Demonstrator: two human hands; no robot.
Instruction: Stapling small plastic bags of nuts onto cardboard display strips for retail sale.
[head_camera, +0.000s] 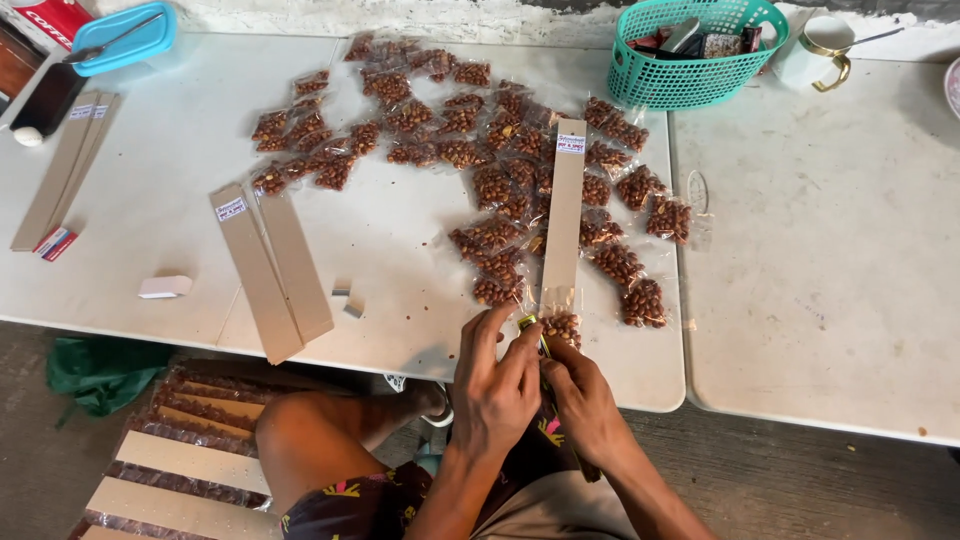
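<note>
Both hands work at the near edge of the white table (400, 230), at the near end of a long cardboard strip (565, 205) that runs away toward the far side. The left hand (492, 385) is curled, its fingertips pinched on a small yellow tool (530, 325), likely a stapler, held at the strip's near end. The right hand (580, 400) is closed beside it, its fingertips touching a clear packet of peanuts (562, 325) that lies against the strip's near end. The two hands touch each other. More peanut packets (470, 150) lie scattered across the middle and far part of the table, on both sides of the strip. Two bare strips (270, 265) lie side by side to the left, reaching the near edge. More strips (65, 165) lie at the far left. A teal basket (690, 55) stands at the far right, with a white cup (822, 45) just beside it. A blue container (120, 40) sits at the far left corner.
</note>
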